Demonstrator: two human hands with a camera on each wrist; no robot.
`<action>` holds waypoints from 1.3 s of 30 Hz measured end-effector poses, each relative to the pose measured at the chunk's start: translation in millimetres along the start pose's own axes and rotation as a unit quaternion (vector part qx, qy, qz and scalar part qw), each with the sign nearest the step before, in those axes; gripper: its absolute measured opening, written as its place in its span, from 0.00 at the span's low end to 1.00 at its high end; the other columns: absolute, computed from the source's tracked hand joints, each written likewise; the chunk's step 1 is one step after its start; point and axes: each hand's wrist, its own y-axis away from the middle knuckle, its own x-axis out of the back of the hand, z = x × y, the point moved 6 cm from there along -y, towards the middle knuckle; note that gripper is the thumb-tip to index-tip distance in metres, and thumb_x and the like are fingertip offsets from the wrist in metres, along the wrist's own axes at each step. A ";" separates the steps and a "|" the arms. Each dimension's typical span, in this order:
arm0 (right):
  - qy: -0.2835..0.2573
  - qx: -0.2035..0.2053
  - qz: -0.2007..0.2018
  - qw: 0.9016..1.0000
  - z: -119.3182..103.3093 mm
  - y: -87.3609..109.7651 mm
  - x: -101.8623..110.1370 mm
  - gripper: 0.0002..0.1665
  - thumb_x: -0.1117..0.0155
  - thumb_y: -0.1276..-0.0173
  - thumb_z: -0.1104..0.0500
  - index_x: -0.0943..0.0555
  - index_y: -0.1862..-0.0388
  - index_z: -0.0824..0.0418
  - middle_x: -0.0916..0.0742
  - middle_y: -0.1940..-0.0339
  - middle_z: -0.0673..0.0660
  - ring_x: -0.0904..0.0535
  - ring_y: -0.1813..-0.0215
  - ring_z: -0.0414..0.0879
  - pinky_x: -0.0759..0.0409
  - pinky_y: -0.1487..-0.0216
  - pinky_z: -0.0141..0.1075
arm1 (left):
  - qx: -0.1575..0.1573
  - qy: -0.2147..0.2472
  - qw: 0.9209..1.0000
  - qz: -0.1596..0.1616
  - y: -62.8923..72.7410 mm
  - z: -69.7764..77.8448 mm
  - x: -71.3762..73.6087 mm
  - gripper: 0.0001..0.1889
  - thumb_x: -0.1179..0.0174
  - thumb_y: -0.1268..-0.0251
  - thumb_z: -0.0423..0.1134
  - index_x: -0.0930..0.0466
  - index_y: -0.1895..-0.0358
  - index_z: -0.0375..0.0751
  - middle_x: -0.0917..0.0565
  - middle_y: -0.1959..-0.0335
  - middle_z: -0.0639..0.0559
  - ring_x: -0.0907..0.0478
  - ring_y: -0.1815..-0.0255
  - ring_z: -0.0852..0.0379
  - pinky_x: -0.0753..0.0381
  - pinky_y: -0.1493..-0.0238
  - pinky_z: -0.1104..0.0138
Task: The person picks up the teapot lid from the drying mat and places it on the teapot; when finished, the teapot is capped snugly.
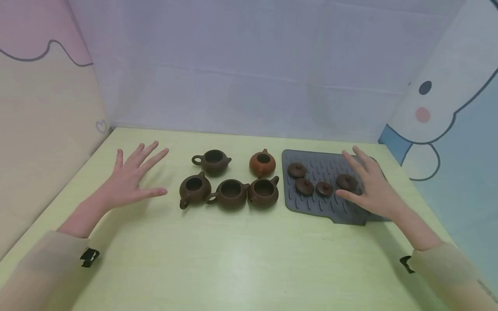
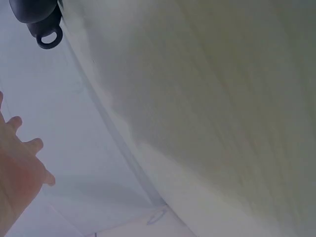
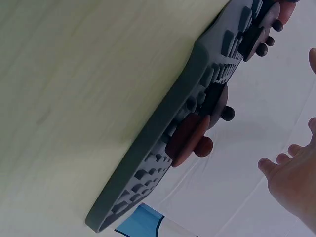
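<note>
My left hand [image 1: 130, 179] hovers over the left part of the table with fingers spread, holding nothing. The nearest thing to it is a dark brown lidless teapot [image 1: 200, 194], its handle turned toward me. Two more dark teapots stand beside that one, the middle teapot [image 1: 230, 201] and the right teapot [image 1: 264, 199]. Behind them are another dark teapot [image 1: 215, 167] and a reddish-brown teapot [image 1: 256, 166]. My right hand [image 1: 375, 190] is spread above the grey mat [image 1: 311, 207], empty. A dark lid [image 1: 345, 181] shows by its thumb; a reddish lid [image 3: 185, 138] appears in the right wrist view.
Several round knobbed lids lie on the ridged mat, among them a back lid [image 1: 297, 170], a front lid [image 1: 304, 187] and a small lid [image 1: 324, 188]. Fabric walls [image 1: 241, 77] enclose the pale table [image 1: 233, 259] at the back and sides.
</note>
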 end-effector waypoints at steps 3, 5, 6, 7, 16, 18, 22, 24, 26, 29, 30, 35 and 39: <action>-0.029 -0.012 -0.013 0.999 1.6 -1.8 -5.8 0.63 0.25 0.42 0.47 0.55 0.18 0.45 0.56 0.16 0.58 0.54 0.20 0.72 0.44 0.39 0.77 | 0.007 0.040 0.999 -0.010 -1.6 4.6 -3.2 0.52 0.30 0.46 0.58 0.53 0.20 0.65 0.55 0.17 0.52 0.53 0.20 0.30 0.75 0.29 0.27; -0.042 -0.020 -0.023 0.999 2.7 -2.6 -9.2 0.63 0.25 0.41 0.47 0.56 0.18 0.45 0.56 0.16 0.57 0.55 0.20 0.72 0.44 0.40 0.77 | 0.009 0.065 0.998 -0.018 -2.3 7.1 -5.5 0.52 0.30 0.45 0.57 0.54 0.20 0.65 0.54 0.17 0.52 0.50 0.20 0.31 0.71 0.29 0.27; -0.050 -0.024 -0.028 0.998 3.4 -2.7 -10.7 0.63 0.25 0.41 0.48 0.56 0.18 0.44 0.56 0.16 0.56 0.55 0.20 0.71 0.44 0.40 0.78 | 0.009 0.076 0.997 -0.021 -2.7 8.4 -6.4 0.52 0.29 0.45 0.56 0.54 0.20 0.65 0.53 0.17 0.52 0.49 0.20 0.32 0.69 0.28 0.27; -0.055 -0.029 -0.033 0.998 4.1 -2.8 -12.2 0.63 0.26 0.41 0.48 0.57 0.18 0.43 0.56 0.16 0.55 0.55 0.19 0.71 0.44 0.40 0.78 | 0.009 0.087 0.996 -0.024 -3.1 9.7 -7.3 0.52 0.29 0.45 0.55 0.54 0.20 0.65 0.53 0.17 0.52 0.49 0.20 0.33 0.66 0.28 0.27; -0.069 -0.042 -0.071 0.994 0.5 -5.3 -22.8 0.63 0.29 0.37 0.46 0.63 0.18 0.45 0.50 0.16 0.58 0.48 0.21 0.70 0.42 0.36 0.74 | 0.028 0.197 0.976 -0.083 -4.0 10.9 -23.9 0.55 0.27 0.44 0.50 0.60 0.20 0.67 0.49 0.18 0.52 0.41 0.23 0.39 0.41 0.30 0.35; -0.070 -0.044 -0.077 0.994 0.1 -5.5 -25.3 0.64 0.29 0.36 0.46 0.64 0.18 0.44 0.49 0.16 0.60 0.44 0.23 0.71 0.40 0.35 0.73 | 0.026 0.219 0.970 -0.102 -4.0 11.6 -28.7 0.55 0.29 0.42 0.49 0.63 0.20 0.67 0.50 0.18 0.49 0.36 0.25 0.38 0.38 0.31 0.35; -0.070 -0.046 -0.096 0.992 -0.4 -6.5 -30.3 0.63 0.31 0.35 0.46 0.66 0.18 0.42 0.46 0.17 0.62 0.40 0.24 0.70 0.37 0.33 0.69 | 0.023 0.238 0.962 -0.134 -4.6 14.6 -34.5 0.54 0.32 0.38 0.49 0.66 0.20 0.65 0.46 0.20 0.41 0.31 0.29 0.37 0.32 0.33 0.39; -0.064 -0.044 -0.105 0.991 -0.1 -6.8 -32.3 0.60 0.32 0.34 0.45 0.63 0.18 0.42 0.43 0.18 0.63 0.39 0.24 0.70 0.37 0.32 0.68 | 0.025 0.240 0.960 -0.144 -4.7 17.3 -35.4 0.54 0.32 0.38 0.50 0.65 0.20 0.63 0.41 0.22 0.40 0.29 0.31 0.38 0.29 0.34 0.42; -0.053 -0.039 -0.108 0.992 0.0 -7.2 -33.7 0.56 0.33 0.33 0.45 0.57 0.18 0.44 0.40 0.19 0.64 0.39 0.24 0.69 0.38 0.31 0.68 | 0.028 0.241 0.958 -0.152 -4.7 19.6 -36.8 0.53 0.32 0.39 0.51 0.62 0.19 0.59 0.37 0.24 0.40 0.27 0.32 0.39 0.28 0.35 0.43; -0.023 -0.015 -0.091 0.995 -1.6 -8.4 -34.2 0.49 0.32 0.33 0.46 0.45 0.20 0.50 0.32 0.24 0.66 0.37 0.27 0.68 0.38 0.33 0.68 | 0.029 0.234 0.958 -0.160 -4.6 22.5 -39.0 0.52 0.31 0.41 0.51 0.56 0.19 0.51 0.31 0.27 0.40 0.26 0.33 0.40 0.27 0.35 0.43; -0.012 -0.005 -0.080 0.997 -2.5 -9.0 -33.9 0.46 0.32 0.34 0.46 0.40 0.21 0.51 0.29 0.26 0.67 0.35 0.28 0.67 0.37 0.36 0.66 | 0.030 0.230 0.959 -0.164 -4.7 22.9 -40.0 0.51 0.30 0.41 0.52 0.54 0.20 0.49 0.30 0.28 0.41 0.27 0.33 0.41 0.28 0.35 0.42; 0.033 0.037 -0.027 0.998 -6.9 -11.5 -31.2 0.35 0.29 0.37 0.49 0.26 0.31 0.54 0.18 0.37 0.63 0.31 0.43 0.57 0.40 0.55 0.48 | 0.026 0.207 0.963 -0.170 -4.9 24.3 -44.8 0.50 0.29 0.45 0.56 0.45 0.22 0.43 0.24 0.33 0.46 0.29 0.32 0.43 0.34 0.32 0.40; 0.047 0.047 -0.017 0.998 -7.0 -12.2 -31.4 0.30 0.29 0.37 0.51 0.21 0.35 0.53 0.16 0.42 0.61 0.31 0.47 0.55 0.44 0.58 0.44 | 0.021 0.199 0.966 -0.165 -4.9 24.1 -46.6 0.49 0.28 0.47 0.58 0.41 0.24 0.44 0.25 0.33 0.46 0.29 0.33 0.43 0.34 0.31 0.40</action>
